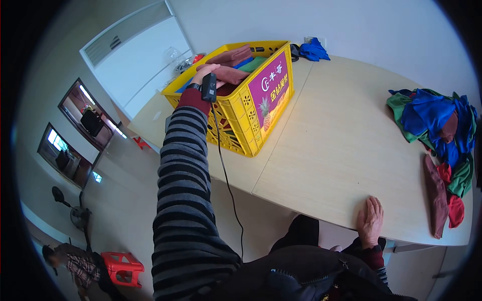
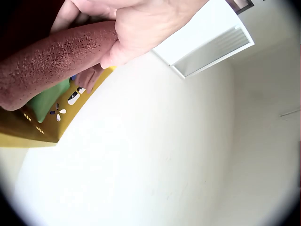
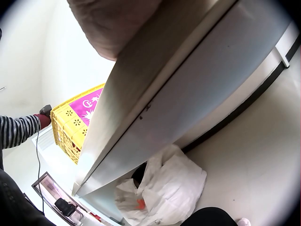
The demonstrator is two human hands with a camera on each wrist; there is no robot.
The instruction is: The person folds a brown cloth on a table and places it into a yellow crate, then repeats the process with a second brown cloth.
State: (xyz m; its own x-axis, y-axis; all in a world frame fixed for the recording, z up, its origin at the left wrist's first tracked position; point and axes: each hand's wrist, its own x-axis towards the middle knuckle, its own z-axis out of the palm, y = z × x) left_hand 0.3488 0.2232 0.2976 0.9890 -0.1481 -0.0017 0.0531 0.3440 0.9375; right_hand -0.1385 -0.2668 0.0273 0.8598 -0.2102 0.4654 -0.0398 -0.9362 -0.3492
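Note:
My left hand (image 1: 207, 74) reaches over the near side of a yellow crate (image 1: 236, 120). It grips a folded brown cloth (image 2: 56, 59), with the thumb on the cloth's edge in the left wrist view; the other fingers are partly hidden behind it. In the crate lie another brown cloth (image 1: 233, 55) and a green cloth (image 1: 257, 64). My right hand (image 1: 370, 220) rests flat at the table's front edge, fingers straight, holding nothing. To its right lies a brown cloth (image 1: 436, 200), below a heap of blue and green cloths (image 1: 432, 115).
The crate stands on a pale table (image 1: 326, 135) by the wall. A blue cloth (image 1: 315, 50) lies at the back. A cable (image 1: 226, 175) hangs from the left wrist. On the floor are a red stool (image 1: 123, 268) and a white bag (image 3: 169, 188). A person (image 1: 75, 266) is at lower left.

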